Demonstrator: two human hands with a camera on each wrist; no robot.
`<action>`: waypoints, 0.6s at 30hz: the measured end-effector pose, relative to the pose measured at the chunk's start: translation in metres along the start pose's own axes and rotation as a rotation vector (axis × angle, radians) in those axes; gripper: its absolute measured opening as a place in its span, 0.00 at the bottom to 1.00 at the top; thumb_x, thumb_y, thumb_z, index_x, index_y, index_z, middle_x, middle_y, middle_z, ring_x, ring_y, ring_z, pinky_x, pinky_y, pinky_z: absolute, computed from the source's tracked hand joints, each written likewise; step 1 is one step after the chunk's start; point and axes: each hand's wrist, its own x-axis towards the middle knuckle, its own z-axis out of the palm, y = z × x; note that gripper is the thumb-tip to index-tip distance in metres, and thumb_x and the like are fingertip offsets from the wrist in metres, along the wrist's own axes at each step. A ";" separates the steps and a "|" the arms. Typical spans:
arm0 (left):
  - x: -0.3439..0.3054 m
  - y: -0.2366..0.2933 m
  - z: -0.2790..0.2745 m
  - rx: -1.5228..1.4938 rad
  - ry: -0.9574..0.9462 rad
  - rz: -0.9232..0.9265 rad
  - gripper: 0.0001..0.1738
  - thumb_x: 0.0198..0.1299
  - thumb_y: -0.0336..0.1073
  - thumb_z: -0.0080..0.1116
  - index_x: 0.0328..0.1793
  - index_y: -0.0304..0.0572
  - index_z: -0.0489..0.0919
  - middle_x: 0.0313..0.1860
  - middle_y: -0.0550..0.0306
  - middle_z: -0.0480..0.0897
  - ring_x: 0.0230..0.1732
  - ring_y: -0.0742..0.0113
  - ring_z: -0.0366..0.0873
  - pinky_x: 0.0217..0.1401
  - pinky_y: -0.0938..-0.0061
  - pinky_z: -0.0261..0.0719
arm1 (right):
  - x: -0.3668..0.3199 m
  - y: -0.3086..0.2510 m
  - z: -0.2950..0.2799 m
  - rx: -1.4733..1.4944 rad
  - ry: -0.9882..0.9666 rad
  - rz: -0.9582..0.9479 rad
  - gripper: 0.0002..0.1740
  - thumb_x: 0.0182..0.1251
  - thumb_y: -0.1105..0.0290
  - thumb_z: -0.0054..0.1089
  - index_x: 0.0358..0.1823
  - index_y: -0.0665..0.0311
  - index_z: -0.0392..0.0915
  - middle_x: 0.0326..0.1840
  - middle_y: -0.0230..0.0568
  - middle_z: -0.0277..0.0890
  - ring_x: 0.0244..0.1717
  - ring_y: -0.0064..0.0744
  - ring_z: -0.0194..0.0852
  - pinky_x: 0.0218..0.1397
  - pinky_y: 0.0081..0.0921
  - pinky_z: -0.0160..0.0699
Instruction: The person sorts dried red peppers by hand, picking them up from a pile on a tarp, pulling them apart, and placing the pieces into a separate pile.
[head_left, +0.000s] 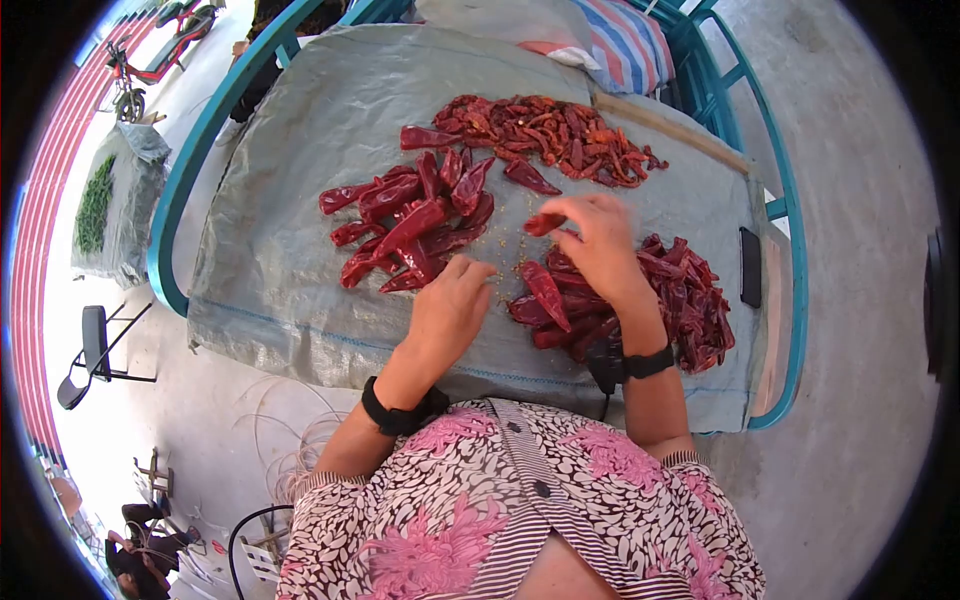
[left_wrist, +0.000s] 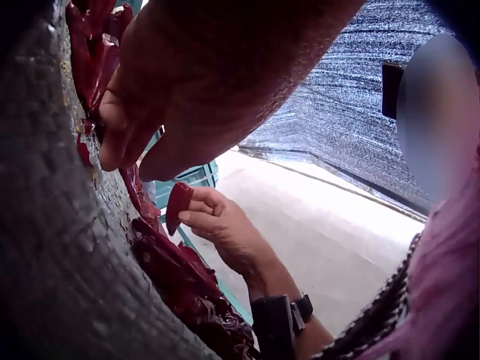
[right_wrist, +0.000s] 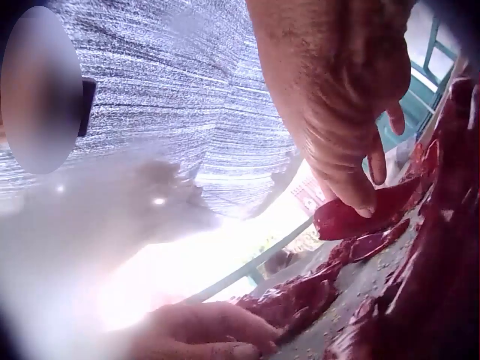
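Observation:
My right hand [head_left: 603,245] pinches a dark red dried pepper [head_left: 543,223] between thumb and fingers, above the lower right pile [head_left: 690,300]. In the left wrist view this pepper [left_wrist: 178,206] stands upright in the fingertips of the right hand [left_wrist: 225,225]; the right wrist view shows it [right_wrist: 367,213] under the fingers. At the lower edge of the left pile of glossy whole peppers [head_left: 410,220] is my left hand [head_left: 452,308], its fingers loosely bent and no pepper visible in them. In the right wrist view the left hand [right_wrist: 206,330] is low in the picture.
A heap of smaller, brighter peppers [head_left: 560,135] lies at the back of the grey sheet [head_left: 280,220]. Loose seeds are scattered between the piles. A black phone-like object [head_left: 750,267] lies at the right, inside the teal rail [head_left: 797,300]. Striped sack [head_left: 625,45] stands behind.

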 end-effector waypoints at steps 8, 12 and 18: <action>-0.011 -0.011 -0.013 0.075 0.092 0.010 0.09 0.64 0.26 0.64 0.50 0.42 0.83 0.45 0.51 0.82 0.42 0.47 0.85 0.43 0.60 0.83 | 0.018 0.031 0.048 -0.249 0.059 -0.033 0.19 0.63 0.68 0.72 0.56 0.51 0.84 0.64 0.41 0.78 0.65 0.49 0.73 0.72 0.48 0.65; -0.015 -0.023 -0.008 0.125 0.030 0.109 0.10 0.62 0.25 0.65 0.50 0.42 0.83 0.45 0.53 0.81 0.45 0.49 0.84 0.45 0.60 0.83 | 0.022 0.039 0.055 -0.230 -0.002 -0.008 0.16 0.63 0.69 0.72 0.53 0.52 0.84 0.58 0.39 0.80 0.63 0.46 0.75 0.70 0.48 0.66; -0.014 -0.012 -0.007 0.116 -0.011 0.042 0.14 0.58 0.25 0.66 0.51 0.43 0.82 0.47 0.54 0.80 0.50 0.51 0.79 0.50 0.59 0.80 | 0.026 0.044 0.051 -0.204 -0.040 0.082 0.10 0.59 0.73 0.70 0.41 0.55 0.81 0.44 0.35 0.83 0.53 0.45 0.80 0.61 0.46 0.68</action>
